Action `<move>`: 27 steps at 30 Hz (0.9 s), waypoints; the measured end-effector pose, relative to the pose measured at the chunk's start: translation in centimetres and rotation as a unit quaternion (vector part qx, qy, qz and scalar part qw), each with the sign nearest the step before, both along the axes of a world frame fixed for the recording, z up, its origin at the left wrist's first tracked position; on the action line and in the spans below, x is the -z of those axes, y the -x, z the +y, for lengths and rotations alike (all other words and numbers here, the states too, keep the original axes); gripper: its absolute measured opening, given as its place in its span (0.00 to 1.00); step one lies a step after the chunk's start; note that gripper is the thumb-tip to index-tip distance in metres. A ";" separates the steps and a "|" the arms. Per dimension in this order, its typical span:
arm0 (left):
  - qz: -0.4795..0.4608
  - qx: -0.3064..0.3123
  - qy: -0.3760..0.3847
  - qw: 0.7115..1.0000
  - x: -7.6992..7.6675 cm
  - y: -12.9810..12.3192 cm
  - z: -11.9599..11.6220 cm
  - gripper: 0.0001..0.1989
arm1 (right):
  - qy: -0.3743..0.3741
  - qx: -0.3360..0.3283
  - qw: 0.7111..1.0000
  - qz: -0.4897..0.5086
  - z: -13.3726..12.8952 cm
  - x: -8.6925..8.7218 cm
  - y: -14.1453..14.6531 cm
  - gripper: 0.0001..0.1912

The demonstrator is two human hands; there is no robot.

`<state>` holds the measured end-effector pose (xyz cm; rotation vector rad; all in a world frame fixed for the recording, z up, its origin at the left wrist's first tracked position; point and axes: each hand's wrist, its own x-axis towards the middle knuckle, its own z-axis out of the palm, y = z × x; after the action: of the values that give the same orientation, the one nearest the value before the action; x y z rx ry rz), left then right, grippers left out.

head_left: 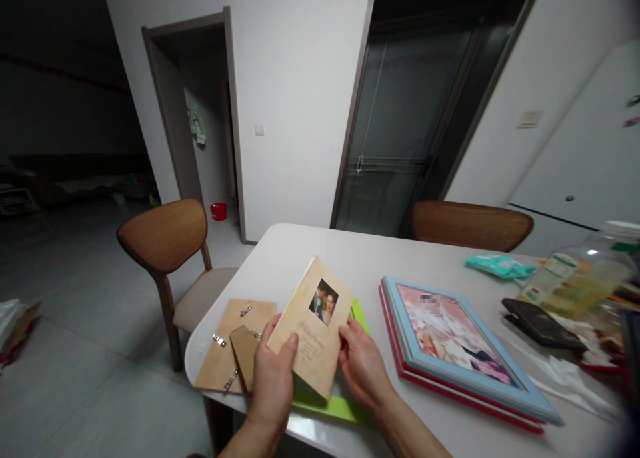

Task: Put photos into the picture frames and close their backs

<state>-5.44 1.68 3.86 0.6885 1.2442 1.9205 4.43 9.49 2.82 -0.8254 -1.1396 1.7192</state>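
My left hand (274,371) grips the lower left edge of a beige card (305,338), thumb on its face. My right hand (363,361) pinches the right edge of the same card. The card is tilted above the table, and its face shows a small picture of two people and cursive writing. Beneath it lies a bright green picture frame (340,408), mostly covered by the card and my hands. Left of my left hand, a brown frame backing board (215,365) with metal clips lies on the table, its stand flap (243,351) partly behind that hand.
Stacked blue and red picture frames (395,311) lie right of my hands on the white table (300,241). Farther right are a teal packet (500,267), a black wallet-like item (543,325) and a large clear jar (585,271). Wooden chairs (167,235) stand at the left and far sides.
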 end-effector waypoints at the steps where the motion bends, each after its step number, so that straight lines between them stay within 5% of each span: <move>1: 0.006 0.020 0.009 1.000 0.1 -0.1 0.1 0.23 | -0.003 0.003 1.000 -0.014 0.4 -0.3 -0.6 0.23; 6: 0.141 0.028 0.067 0.987 -0.2 0.8 -0.2 0.24 | 0.001 -0.004 0.988 -0.152 2.7 -0.4 -3.8 0.28; 12: 0.430 0.075 0.144 0.888 0.3 0.7 -1.3 0.21 | -0.106 0.029 0.956 -0.274 3.9 1.3 -4.2 0.25; 19: 0.546 0.148 0.192 0.802 1.8 -0.5 -1.8 0.25 | -0.154 -0.004 0.933 -0.325 4.4 1.8 -3.5 0.24; 24: 0.574 0.130 0.177 0.789 1.9 -0.5 -1.8 0.20 | -0.173 0.001 0.920 -0.352 4.8 1.9 -3.7 0.24; 27: 0.585 0.112 0.168 0.785 2.4 -0.1 -1.4 0.18 | -0.213 0.024 0.884 -0.416 4.8 1.6 -3.6 0.23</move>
<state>-5.31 0.28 1.45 1.8576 2.0015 0.8929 8.00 14.24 1.19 -1.3325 -1.9495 0.9764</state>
